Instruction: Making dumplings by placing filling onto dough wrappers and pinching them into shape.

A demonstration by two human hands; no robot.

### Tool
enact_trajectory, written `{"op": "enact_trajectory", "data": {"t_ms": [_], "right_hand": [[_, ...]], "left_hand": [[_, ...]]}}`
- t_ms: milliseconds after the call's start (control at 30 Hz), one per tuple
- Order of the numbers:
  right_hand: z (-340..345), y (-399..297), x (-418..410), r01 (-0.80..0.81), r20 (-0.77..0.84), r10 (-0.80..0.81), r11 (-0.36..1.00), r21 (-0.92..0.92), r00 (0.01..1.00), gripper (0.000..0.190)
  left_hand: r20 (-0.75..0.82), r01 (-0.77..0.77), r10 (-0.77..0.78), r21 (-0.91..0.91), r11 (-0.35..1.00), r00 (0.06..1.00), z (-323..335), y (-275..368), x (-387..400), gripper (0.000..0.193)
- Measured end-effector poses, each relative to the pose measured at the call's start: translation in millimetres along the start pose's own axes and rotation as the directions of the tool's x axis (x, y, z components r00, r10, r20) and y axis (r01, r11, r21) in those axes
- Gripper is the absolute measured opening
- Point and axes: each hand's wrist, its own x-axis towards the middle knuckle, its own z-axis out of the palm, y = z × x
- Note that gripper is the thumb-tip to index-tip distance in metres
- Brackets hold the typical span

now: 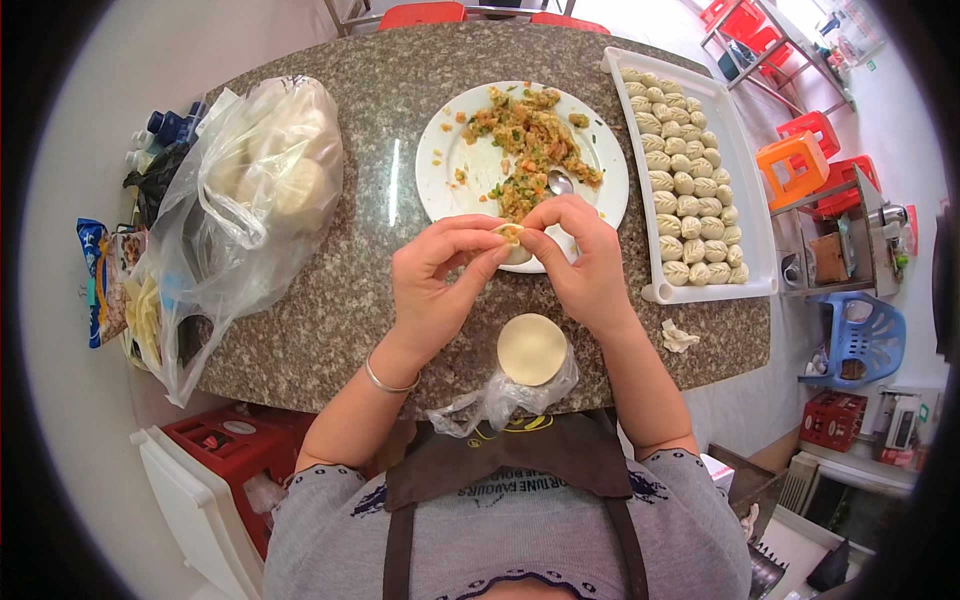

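Note:
Between the fingertips of both hands is a partly closed dumpling (511,238), its filling showing at the top. My left hand (450,270) pinches its left side, and my right hand (574,259) grips the right side. Both are over the near edge of a white plate (442,191), which holds chopped filling (525,135) and a metal spoon (560,182). Nearer to me, a stack of round dough wrappers (532,349) lies on a clear plastic bag (510,397). To the right, a white tray (754,255) carries rows of pleated dumplings (682,184).
A large clear plastic bag with pale round contents (277,172) occupies the left of the granite table (367,97). A crumpled scrap (679,337) lies below the tray. Red crates (232,450) stand at lower left, a blue plastic chair (862,337) at right.

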Motion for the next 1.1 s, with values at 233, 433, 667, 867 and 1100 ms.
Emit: {"op": "enact_trajectory", "data": {"t_ms": [233, 433, 667, 867, 1100], "right_hand": [[5.1, 1.9, -1.5, 0.186, -0.044, -0.203, 0.95, -0.253, 0.978, 0.008], [14.3, 5.6, -6.7, -0.045, -0.202, 0.071, 0.99, 0.131, 0.977, 0.008], [17.7, 10.9, -9.4, 0.028, -0.216, -0.013, 0.997, 0.069, 0.976, 0.009], [9.5, 10.9, -5.8, 0.091, -0.182, -0.083, 0.995, 0.033, 0.98, 0.008], [-6.5, 2.1, 2.0, -0.01, 0.013, 0.009, 0.997, 0.083, 1.0, 0.007]], "left_hand": [[-0.058, 0.037, -0.034, 0.043, 0.998, 0.998, 0.4, -1.2, -0.6, 0.012], [-0.129, 0.128, -0.158, -0.219, 0.967, 0.979, 6.5, 7.4, 1.1, 0.02], [-0.079, -0.041, 0.043, 0.023, 0.999, 0.996, 1.1, -1.4, -1.9, 0.017], [0.043, 0.001, -0.005, 0.089, 0.996, 0.999, -1.9, 1.4, 3.2, 0.015], [0.078, 0.014, -0.014, 0.003, 1.0, 0.997, -2.5, 1.0, 2.3, 0.013]]}}
